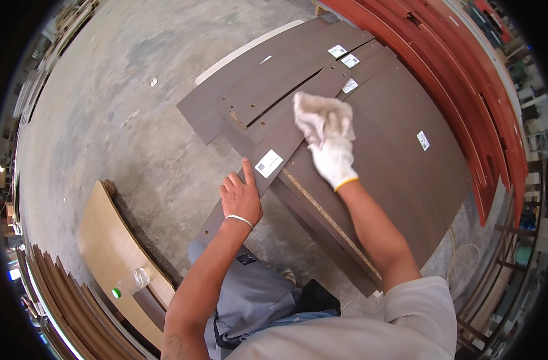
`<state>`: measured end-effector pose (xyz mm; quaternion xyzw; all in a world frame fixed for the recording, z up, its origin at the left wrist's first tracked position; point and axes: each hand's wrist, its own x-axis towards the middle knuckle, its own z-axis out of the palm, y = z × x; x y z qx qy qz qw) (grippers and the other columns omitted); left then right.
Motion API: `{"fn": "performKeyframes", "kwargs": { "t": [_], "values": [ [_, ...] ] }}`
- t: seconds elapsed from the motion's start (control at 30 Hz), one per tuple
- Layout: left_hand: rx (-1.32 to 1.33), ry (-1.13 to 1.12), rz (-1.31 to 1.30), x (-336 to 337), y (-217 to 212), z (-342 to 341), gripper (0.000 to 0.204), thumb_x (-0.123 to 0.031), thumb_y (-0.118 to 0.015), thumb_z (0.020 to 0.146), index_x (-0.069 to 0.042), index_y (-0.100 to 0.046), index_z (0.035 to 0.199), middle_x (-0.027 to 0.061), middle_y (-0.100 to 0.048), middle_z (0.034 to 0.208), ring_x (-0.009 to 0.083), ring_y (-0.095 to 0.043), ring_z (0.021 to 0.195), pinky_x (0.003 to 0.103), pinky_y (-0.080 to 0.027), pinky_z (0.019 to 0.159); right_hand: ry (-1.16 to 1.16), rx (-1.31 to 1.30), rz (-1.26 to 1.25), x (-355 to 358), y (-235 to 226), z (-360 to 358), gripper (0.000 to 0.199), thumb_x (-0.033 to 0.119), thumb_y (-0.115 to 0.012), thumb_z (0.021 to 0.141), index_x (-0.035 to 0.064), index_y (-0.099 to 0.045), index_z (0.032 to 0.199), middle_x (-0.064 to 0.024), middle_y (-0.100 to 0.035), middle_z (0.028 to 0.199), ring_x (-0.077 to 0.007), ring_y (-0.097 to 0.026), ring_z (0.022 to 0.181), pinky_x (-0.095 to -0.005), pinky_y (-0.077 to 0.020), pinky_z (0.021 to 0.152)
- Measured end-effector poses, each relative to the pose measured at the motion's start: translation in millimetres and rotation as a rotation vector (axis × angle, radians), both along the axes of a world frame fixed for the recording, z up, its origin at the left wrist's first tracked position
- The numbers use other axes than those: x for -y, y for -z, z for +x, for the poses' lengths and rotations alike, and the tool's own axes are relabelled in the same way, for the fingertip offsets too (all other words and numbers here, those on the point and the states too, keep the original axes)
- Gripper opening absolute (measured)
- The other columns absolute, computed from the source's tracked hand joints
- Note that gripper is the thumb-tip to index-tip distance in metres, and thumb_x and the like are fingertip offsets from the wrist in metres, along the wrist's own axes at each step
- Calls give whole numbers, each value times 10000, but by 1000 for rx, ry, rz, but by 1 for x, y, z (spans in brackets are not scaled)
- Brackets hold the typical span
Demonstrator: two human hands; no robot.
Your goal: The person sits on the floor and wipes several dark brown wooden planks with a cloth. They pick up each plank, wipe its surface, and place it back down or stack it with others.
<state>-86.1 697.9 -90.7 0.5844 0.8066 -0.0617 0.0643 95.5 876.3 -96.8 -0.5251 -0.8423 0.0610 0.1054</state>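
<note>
A long narrow dark brown board [286, 129] lies aslant over a stack of brown panels, its near end sticking out past the stack toward me. My left hand [241, 195], bare with a white band at the wrist, grips this board by its left edge, beside a white label [268, 163]. My right hand [332, 150] wears a white knit glove with a yellow cuff. It clasps a pale, fluffy cloth [313, 114] against the board's right side, slightly blurred. The cloth hides part of the board, and some right fingertips are covered.
A wide brown panel [400, 162] with a chipboard edge lies under my right forearm. More brown panels [211, 111] lie at far left. Red boards [448, 66] are stacked along the right. A clear bottle [131, 282] rests on a tan board [115, 240] at lower left, near stacked brown strips [64, 300].
</note>
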Motion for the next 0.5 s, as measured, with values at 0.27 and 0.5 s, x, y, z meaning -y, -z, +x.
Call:
{"fn": "performKeyframes", "kwargs": {
  "t": [0.27, 0.5],
  "values": [
    [-1, 4, -26, -1, 0, 3, 988, -134, -723, 781, 37, -193, 1598, 241, -511, 1136, 345, -535, 985, 424, -429, 876, 115, -44, -7, 14, 10, -10, 615, 466, -561, 986, 107, -531, 1485, -126, -491, 1556, -289, -289, 1532, -519, -115, 1263],
    [-8, 0, 12, 6, 4, 5, 1001, -130, -725, 774, 35, -187, 1601, 242, -510, 1137, 344, -534, 983, 423, -427, 877, 33, 18, 101, -4, -1, -10, 629, 450, -578, 971, 87, -525, 1483, -129, -516, 1528, -299, -344, 1491, -464, -197, 1232]
  ]
}}
